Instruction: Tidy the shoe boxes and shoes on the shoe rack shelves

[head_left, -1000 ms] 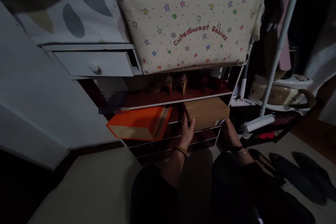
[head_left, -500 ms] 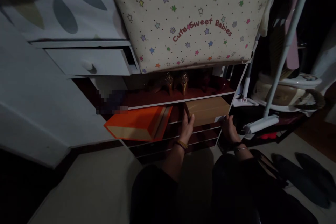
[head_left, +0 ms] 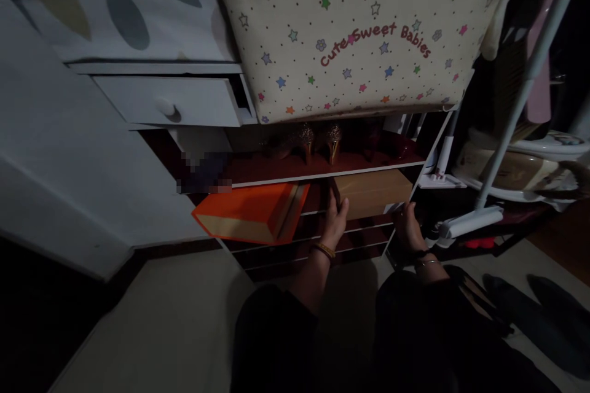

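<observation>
A brown cardboard box [head_left: 373, 193] lies on a lower level of a dark red shoe rack, its front end sticking out toward me. My left hand [head_left: 336, 221] grips the box's left side, thumb up along it. At the box's right front corner, my right hand [head_left: 410, 227] has its fingers curled against the end, partly in shadow. A large orange box [head_left: 249, 212] with a tan front face juts out at an angle on the same level, left of my left hand.
Gold-heeled shoes [head_left: 332, 144] stand on the shelf above. Over them hangs a cream star-print fabric bin [head_left: 369, 86], beside a white drawer [head_left: 184, 101] slightly pulled out. A long-handled squeegee [head_left: 474, 221] leans at the right. Dark shoes [head_left: 525, 307] lie on the floor.
The view has turned slightly left and down, so the scene sits further right. Both hands keep their places at the cardboard box, which shows no clear movement on the shelf.
</observation>
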Demonstrator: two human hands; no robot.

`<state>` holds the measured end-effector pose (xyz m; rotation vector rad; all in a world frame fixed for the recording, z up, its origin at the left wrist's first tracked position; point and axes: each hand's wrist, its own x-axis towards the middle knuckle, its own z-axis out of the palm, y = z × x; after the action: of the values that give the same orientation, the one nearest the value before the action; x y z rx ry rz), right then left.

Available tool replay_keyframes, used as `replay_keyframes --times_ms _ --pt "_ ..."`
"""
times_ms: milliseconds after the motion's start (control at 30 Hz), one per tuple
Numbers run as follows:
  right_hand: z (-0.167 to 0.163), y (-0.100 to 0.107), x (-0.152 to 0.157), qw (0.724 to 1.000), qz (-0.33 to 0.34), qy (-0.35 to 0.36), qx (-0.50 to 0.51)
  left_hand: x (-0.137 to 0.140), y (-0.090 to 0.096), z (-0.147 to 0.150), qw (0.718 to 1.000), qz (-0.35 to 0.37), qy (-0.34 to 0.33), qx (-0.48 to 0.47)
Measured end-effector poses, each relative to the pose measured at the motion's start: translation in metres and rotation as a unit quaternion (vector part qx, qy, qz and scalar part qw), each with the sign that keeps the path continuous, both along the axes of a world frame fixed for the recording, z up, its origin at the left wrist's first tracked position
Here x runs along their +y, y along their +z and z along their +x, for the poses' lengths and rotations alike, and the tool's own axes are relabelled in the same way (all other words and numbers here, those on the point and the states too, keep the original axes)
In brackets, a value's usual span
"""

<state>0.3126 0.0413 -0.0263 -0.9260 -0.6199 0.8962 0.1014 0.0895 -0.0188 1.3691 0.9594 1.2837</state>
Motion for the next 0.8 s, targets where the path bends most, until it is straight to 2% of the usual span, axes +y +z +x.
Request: replay_keyframes --times_ms 133,233,300,400,467,533,600,667,733,800 --pt "-0.006 0.000 -0.003 1.000 0.002 0.005 -0.007 -0.008 0.002 -0.001 0.999 0.009 0.033 0.033" --pt "-0.010 -0.003 -0.008 1.000 -0.001 -0.003 -0.022 -0.029 -0.005 -0.005 0.998 0.008 0.043 0.053" --pt "-0.011 -0.007 -0.012 0.999 -0.014 -0.010 -0.031 -0.051 -0.020 -0.013 0.997 0.005 0.038 0.060" --pt "-0.007 -0.022 -0.022 0.997 -0.042 -0.050 -0.033 -0.089 -0.053 -0.038 0.998 -0.029 0.050 0.039" --pt "-0.003 -0.037 -0.033 0.995 -0.053 -0.078 -0.029 -0.109 -0.074 -0.066 0.993 -0.072 0.094 -0.005" --pt "-0.001 -0.058 -0.048 0.992 -0.072 -0.098 -0.019 -0.119 -0.086 -0.102 0.967 -0.134 0.206 -0.071" --pt "-0.004 -0.080 -0.064 0.988 -0.104 -0.114 -0.006 -0.118 -0.084 -0.142 0.936 -0.166 0.280 -0.133" --pt "-0.014 -0.099 -0.078 0.985 -0.137 -0.108 -0.002 -0.108 -0.070 -0.184 0.907 -0.164 0.331 -0.201" --pt "-0.031 -0.112 -0.086 0.984 -0.163 -0.068 -0.017 -0.095 -0.049 -0.220 0.904 -0.149 0.337 -0.216" --pt "-0.054 -0.116 -0.089 0.985 -0.167 -0.009 -0.051 -0.079 -0.025 -0.249 0.900 -0.138 0.346 -0.229"
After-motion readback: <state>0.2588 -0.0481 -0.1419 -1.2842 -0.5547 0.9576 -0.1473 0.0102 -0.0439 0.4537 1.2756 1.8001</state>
